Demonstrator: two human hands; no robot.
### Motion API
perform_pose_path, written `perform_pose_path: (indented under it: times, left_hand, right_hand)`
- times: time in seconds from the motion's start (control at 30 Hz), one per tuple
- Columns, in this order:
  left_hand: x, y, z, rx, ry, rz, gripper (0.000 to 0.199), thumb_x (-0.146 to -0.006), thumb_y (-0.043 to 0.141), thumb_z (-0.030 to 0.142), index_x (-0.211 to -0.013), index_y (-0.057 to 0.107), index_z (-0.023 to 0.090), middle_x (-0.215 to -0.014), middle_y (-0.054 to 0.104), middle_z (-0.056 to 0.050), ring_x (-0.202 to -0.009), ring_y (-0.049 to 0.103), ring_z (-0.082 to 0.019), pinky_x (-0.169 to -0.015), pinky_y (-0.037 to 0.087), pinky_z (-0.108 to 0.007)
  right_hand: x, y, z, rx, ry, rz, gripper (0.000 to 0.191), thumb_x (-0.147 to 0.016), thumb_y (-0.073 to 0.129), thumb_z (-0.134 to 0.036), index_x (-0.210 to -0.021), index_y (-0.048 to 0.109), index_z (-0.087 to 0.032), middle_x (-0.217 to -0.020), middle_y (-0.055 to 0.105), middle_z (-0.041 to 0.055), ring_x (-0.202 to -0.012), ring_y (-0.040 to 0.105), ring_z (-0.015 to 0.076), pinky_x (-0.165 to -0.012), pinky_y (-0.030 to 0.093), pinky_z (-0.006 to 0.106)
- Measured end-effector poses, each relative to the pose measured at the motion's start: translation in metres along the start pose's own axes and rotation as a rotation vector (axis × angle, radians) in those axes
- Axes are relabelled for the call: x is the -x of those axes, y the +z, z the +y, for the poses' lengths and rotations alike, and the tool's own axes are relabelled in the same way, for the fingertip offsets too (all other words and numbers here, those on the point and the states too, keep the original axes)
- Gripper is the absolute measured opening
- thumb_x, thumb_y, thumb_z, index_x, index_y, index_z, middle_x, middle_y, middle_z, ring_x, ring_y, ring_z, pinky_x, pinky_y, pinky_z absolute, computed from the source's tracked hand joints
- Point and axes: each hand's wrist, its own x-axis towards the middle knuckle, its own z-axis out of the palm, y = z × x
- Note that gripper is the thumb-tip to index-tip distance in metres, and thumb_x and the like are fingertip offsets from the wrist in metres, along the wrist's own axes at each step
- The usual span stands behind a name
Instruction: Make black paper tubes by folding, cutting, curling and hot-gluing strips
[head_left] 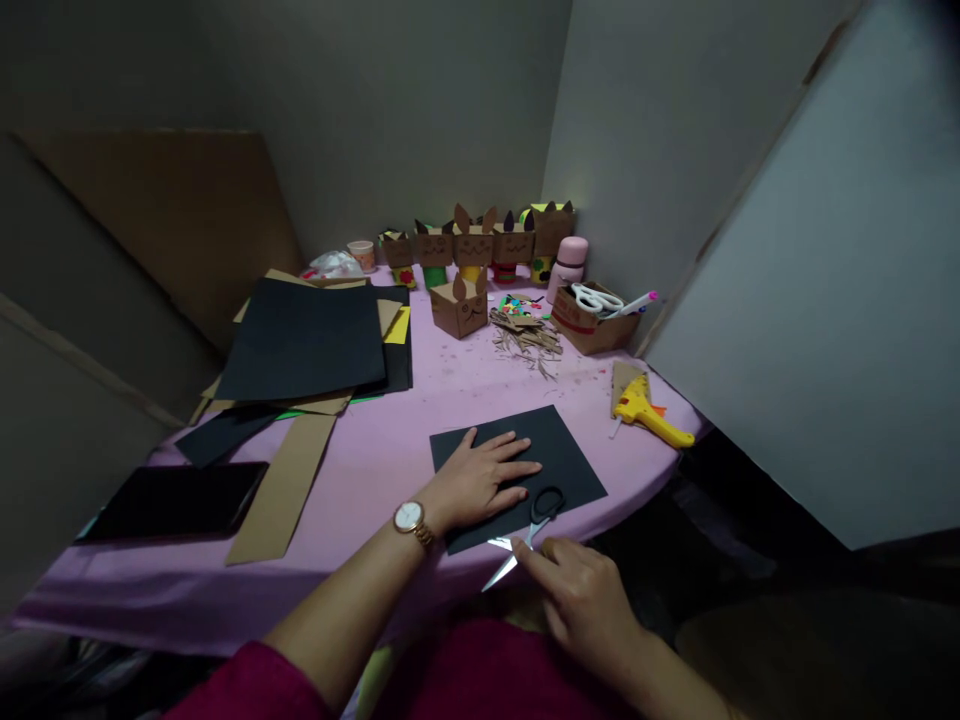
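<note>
My left hand [491,475], with a watch on its wrist, lies flat with fingers spread on a sheet of black paper [566,450] near the table's front edge. At the paper's near edge my right hand [581,590] is closed on a pair of scissors [535,528]. One black finger loop shows over the paper; the other is hidden by the hand. The scissors' blades stand apart, their tips toward the front left, over the table's edge.
Black sheets [307,335] and cardboard pile up at left, behind a dark tablet [176,500]. A yellow glue gun [649,415] lies at right, before a box [592,325] with white-handled scissors. Cardboard animal heads [459,305], paper scraps [529,335] and a pink bottle [570,265] stand farther back.
</note>
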Motion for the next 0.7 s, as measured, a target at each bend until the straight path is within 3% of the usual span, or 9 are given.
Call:
perform_pose_path:
  times: [0.3, 0.47, 0.7]
  left_hand:
    - [0.01, -0.004, -0.001, -0.018, 0.0, 0.019, 0.038, -0.089, 0.036, 0.044, -0.124, 0.048, 0.033, -0.137, 0.047, -0.005, -0.13, 0.033, -0.025, -0.103, 0.016, -0.057]
    - [0.02, -0.003, -0.005, -0.009, -0.035, 0.001, 0.039, -0.09, 0.033, 0.044, -0.127, 0.043, 0.036, -0.143, 0.039, -0.003, -0.131, 0.03, -0.025, -0.1, 0.022, -0.058]
    - [0.02, -0.003, -0.005, 0.005, -0.044, -0.004, 0.039, -0.09, 0.035, 0.044, -0.127, 0.043, 0.036, -0.143, 0.037, -0.002, -0.132, 0.029, -0.025, -0.102, 0.02, -0.057]
  right_hand:
    - [0.003, -0.001, -0.002, 0.009, 0.011, 0.0, 0.056, -0.061, 0.047, 0.0, -0.111, 0.061, -0.021, -0.068, 0.062, 0.0042, -0.058, 0.056, 0.0179, -0.051, 0.034, 0.026]
    - [0.0, -0.002, -0.005, 0.012, 0.024, -0.009, 0.057, -0.06, 0.049, 0.0, -0.111, 0.061, -0.022, -0.069, 0.062, 0.0034, -0.059, 0.056, 0.0169, -0.052, 0.033, 0.026]
    - [-0.007, 0.0, -0.009, 0.019, -0.011, 0.023, 0.051, -0.062, 0.051, -0.002, -0.108, 0.063, -0.02, -0.068, 0.063, 0.0038, -0.058, 0.056, 0.0167, -0.051, 0.031, 0.026]
